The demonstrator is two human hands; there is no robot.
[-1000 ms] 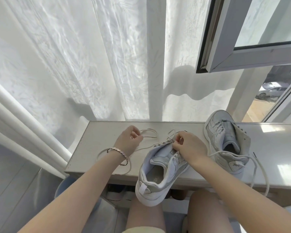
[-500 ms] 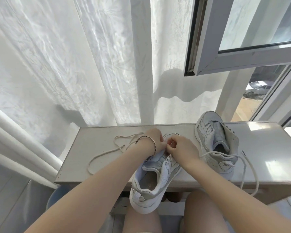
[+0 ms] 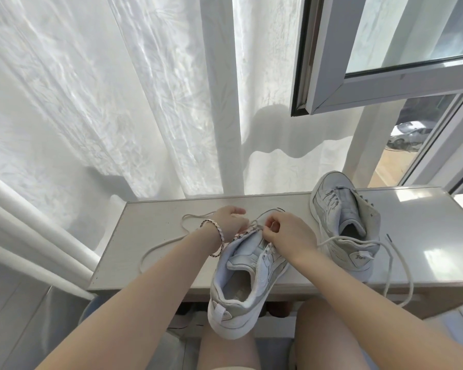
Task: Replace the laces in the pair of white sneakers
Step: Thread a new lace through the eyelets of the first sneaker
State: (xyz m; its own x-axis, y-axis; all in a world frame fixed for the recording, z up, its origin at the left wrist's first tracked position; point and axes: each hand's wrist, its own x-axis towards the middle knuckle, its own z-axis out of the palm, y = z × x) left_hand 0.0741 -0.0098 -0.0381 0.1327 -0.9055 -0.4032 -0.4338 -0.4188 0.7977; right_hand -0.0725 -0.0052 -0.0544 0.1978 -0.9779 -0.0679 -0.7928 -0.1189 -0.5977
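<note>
Near sneaker (image 3: 246, 276) on ledge (image 3: 155, 217), long axis 6-to-12, heel overhanging at 6. Both hands equally near, at 12 end over eyelets. Left hand (image 3: 231, 220) pinches lace (image 3: 161, 244), slack trailing to 9. Right hand (image 3: 286, 233) pinches lace by eyelets.

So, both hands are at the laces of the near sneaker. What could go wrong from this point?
The near sneaker has its heel past the table edge; a hard pull on its lace by the left hand or right hand may tip it off. The second sneaker has a loose lace hanging over the edge beside the right forearm, which could snag it and drag that sneaker down.
</note>
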